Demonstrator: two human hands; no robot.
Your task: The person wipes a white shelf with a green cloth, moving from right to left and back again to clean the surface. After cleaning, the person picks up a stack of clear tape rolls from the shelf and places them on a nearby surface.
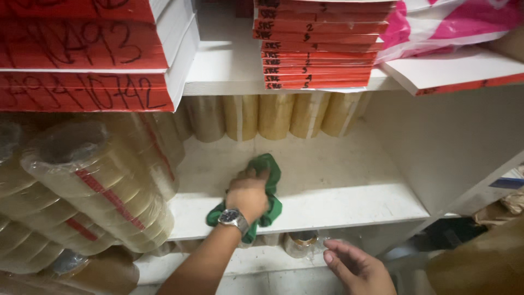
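Observation:
My left hand [248, 194], a watch on its wrist, presses a crumpled green cloth [270, 169] onto the white middle shelf [338, 202] near its front edge. The fingers are closed over the cloth. Lower down, my right hand [355, 267] hovers with fingers apart and nothing in it, just right of a plastic-wrapped roll of clear tape [300, 243] on the shelf below.
Wrapped stacks of clear tape rolls [103, 186] crowd the left of the shelf, and a row of tape rolls [275, 114] stands along its back. Above lie red-spined white books [316, 54] and a pink-and-white plastic bag [436, 24]. A white side panel [453, 142] bounds the right.

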